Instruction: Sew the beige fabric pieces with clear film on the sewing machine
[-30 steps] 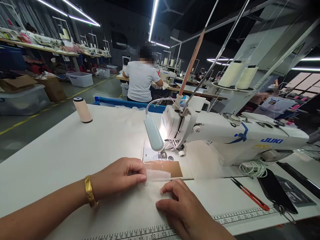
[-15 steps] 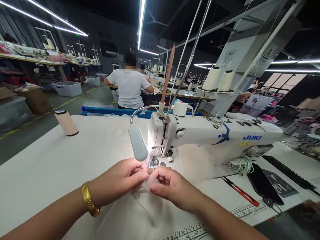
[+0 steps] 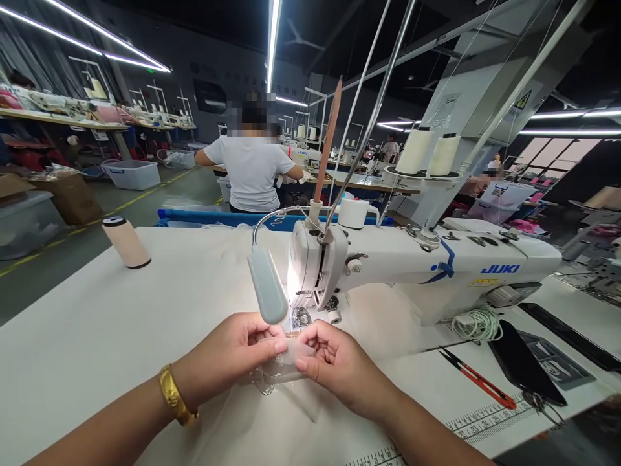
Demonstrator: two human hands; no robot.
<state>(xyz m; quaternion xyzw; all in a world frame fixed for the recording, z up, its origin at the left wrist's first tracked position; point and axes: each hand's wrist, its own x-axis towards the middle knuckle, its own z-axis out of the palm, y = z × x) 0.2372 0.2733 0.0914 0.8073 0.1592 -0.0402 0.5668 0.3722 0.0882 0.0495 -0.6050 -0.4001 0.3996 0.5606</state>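
Observation:
My left hand (image 3: 250, 346), with a gold bracelet (image 3: 175, 395) at the wrist, pinches the left side of a sheer pale fabric (image 3: 286, 364). The right side of that fabric is between the thumb and fingers of my right hand (image 3: 334, 362). Both hands are just in front of the needle area of a white sewing machine (image 3: 388, 255). A grey lamp head (image 3: 268, 285) hangs above my left hand, lighting the needle area. More sheer cloth spreads under and below my hands on the white table (image 3: 72, 323). The fabric's far edge is partly hidden by my fingers.
A peach thread cone (image 3: 127, 243) stands at the back left. On the right lie red snips (image 3: 478, 378), a black phone (image 3: 526, 362) and a coiled pale cord (image 3: 478, 323). A person in a white shirt (image 3: 255, 171) sits beyond the table.
My hands have moved slightly apart, and the sheer fabric between them shows wider. The view has shifted a little, so the machine and snips appear farther right.

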